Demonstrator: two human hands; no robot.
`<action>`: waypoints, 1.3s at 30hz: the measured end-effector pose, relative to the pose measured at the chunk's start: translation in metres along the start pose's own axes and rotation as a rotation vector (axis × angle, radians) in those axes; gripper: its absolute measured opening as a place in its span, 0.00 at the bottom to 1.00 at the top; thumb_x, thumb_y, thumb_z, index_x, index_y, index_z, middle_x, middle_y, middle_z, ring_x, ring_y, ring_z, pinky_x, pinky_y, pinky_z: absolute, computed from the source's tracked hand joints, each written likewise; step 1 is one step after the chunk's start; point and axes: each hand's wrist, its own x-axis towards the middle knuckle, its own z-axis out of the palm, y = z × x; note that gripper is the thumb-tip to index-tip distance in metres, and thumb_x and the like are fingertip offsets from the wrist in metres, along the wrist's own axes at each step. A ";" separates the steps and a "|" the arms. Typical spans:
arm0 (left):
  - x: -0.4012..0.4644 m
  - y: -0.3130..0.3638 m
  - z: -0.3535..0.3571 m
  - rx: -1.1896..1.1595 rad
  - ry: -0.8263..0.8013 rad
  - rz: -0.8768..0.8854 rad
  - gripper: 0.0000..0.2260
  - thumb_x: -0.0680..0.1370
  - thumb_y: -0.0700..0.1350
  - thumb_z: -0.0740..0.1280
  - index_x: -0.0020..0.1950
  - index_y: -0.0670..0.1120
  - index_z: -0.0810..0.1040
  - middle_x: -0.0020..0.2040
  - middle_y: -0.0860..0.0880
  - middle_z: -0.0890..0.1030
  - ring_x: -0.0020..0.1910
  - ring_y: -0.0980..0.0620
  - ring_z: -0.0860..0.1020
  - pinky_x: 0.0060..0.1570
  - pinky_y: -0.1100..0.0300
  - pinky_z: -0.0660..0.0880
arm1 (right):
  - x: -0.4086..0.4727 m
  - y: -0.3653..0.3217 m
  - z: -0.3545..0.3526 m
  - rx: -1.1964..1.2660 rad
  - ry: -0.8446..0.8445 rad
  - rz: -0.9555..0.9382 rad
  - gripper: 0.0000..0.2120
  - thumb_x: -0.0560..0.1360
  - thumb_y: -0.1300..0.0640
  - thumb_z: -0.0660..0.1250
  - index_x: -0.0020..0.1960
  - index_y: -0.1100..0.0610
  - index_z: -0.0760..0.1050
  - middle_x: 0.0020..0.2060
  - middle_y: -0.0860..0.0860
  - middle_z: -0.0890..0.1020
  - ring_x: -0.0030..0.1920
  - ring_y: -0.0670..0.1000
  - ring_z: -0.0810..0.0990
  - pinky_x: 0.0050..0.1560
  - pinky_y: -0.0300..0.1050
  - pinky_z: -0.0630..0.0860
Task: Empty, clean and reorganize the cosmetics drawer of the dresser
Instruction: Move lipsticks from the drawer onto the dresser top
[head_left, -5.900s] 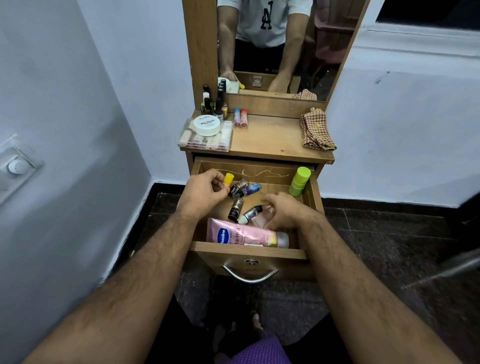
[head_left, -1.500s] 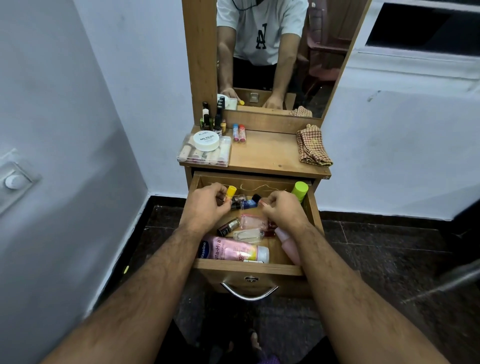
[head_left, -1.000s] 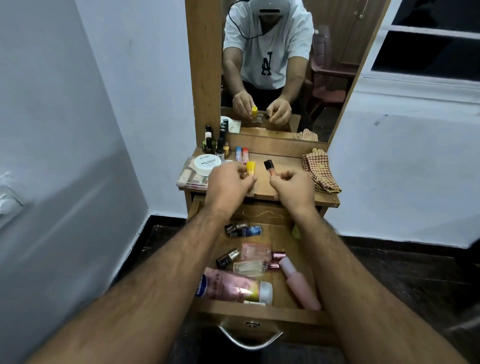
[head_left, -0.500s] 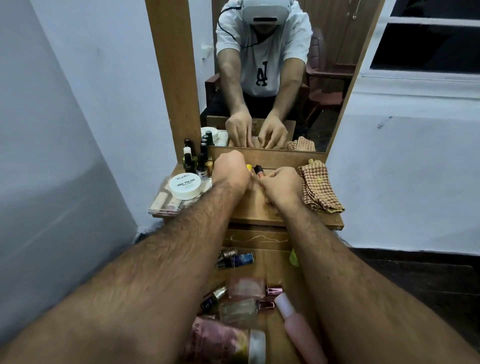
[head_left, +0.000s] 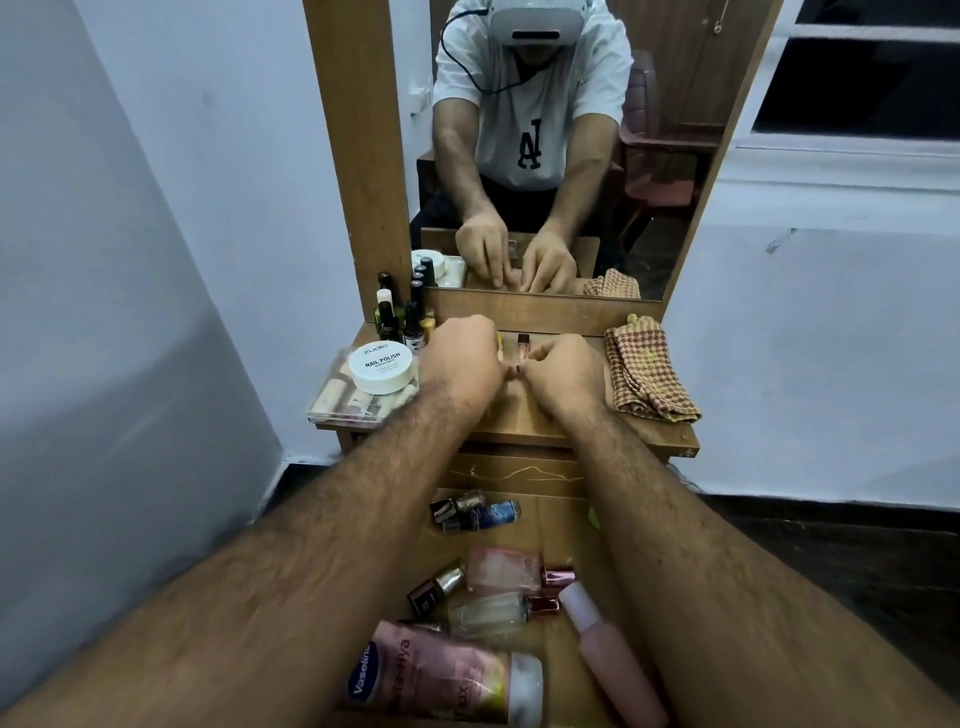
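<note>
Both hands have reached the wooden dresser top (head_left: 524, 421), beneath the mirror (head_left: 571, 156).

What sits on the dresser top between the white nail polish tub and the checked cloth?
In the head view, both hands: left hand, right hand, and a small dark-capped pinkish bottle standing behind them.
</note>
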 end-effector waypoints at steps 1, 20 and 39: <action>-0.002 0.001 0.002 0.020 -0.009 0.007 0.12 0.73 0.52 0.74 0.52 0.47 0.82 0.48 0.45 0.82 0.51 0.44 0.80 0.44 0.55 0.76 | 0.000 -0.001 0.001 -0.013 -0.005 -0.001 0.06 0.76 0.54 0.70 0.45 0.52 0.85 0.41 0.47 0.84 0.43 0.47 0.80 0.32 0.37 0.65; -0.005 -0.008 0.021 0.118 0.219 0.043 0.05 0.80 0.41 0.64 0.54 0.46 0.78 0.50 0.45 0.81 0.50 0.44 0.80 0.39 0.55 0.71 | -0.005 -0.014 0.017 -0.409 0.078 -0.234 0.13 0.81 0.56 0.60 0.58 0.48 0.82 0.51 0.51 0.82 0.53 0.52 0.80 0.47 0.45 0.73; -0.013 -0.007 0.011 0.050 0.215 0.039 0.05 0.80 0.41 0.65 0.53 0.48 0.79 0.49 0.46 0.81 0.50 0.45 0.79 0.40 0.55 0.70 | -0.006 -0.011 0.020 -0.430 0.095 -0.180 0.08 0.79 0.56 0.65 0.55 0.51 0.82 0.49 0.51 0.81 0.48 0.52 0.79 0.42 0.44 0.71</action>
